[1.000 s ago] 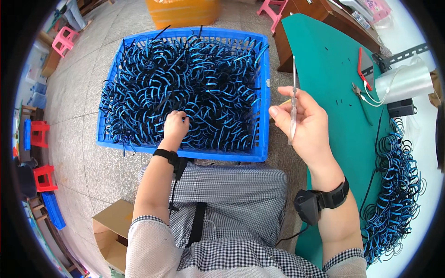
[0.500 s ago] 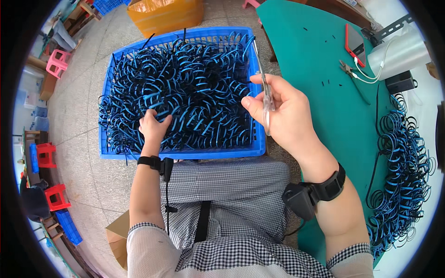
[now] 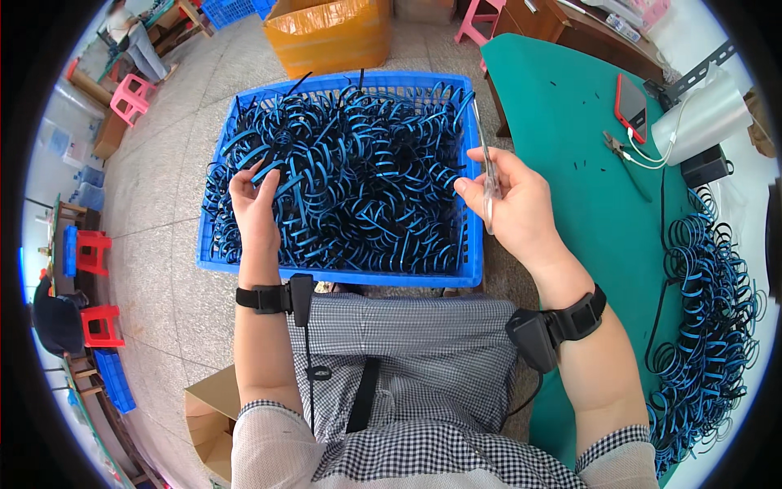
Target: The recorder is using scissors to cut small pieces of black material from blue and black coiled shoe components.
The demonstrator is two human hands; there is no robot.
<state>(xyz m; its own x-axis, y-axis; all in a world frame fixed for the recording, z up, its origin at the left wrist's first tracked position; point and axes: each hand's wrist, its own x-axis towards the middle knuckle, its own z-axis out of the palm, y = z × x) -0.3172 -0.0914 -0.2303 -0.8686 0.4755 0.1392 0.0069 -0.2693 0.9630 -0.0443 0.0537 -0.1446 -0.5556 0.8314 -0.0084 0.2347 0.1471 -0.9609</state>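
Observation:
A blue plastic basket (image 3: 342, 277) in front of my lap is heaped with springy coiled strips (image 3: 391, 163), black on one side and shiny blue on the other. At the left of the heap, my left hand (image 3: 257, 213) is closed on a bunch of these coils, which stand raised around the fingers; the fingertips are partly hidden among them. Over the basket's right rim, my right hand (image 3: 521, 204) grips what look like slim metal scissors (image 3: 490, 183) with clear handles, seen edge-on, points upward.
A green-topped table (image 3: 570, 220) on my right bears pliers (image 3: 615, 147), a red-cased phone (image 3: 631, 106) on a white cable and a silvery roll (image 3: 700, 110). More coils (image 3: 709, 326) lie along its right edge. An orange-taped carton (image 3: 326, 41) stands beyond the basket, an open carton (image 3: 208, 407) lower left.
My left hand has taken hold of a bunch of coils and lifted it, loosening the heap's left side. My right hand keeps its grip on the scissors. The view has shifted slightly.

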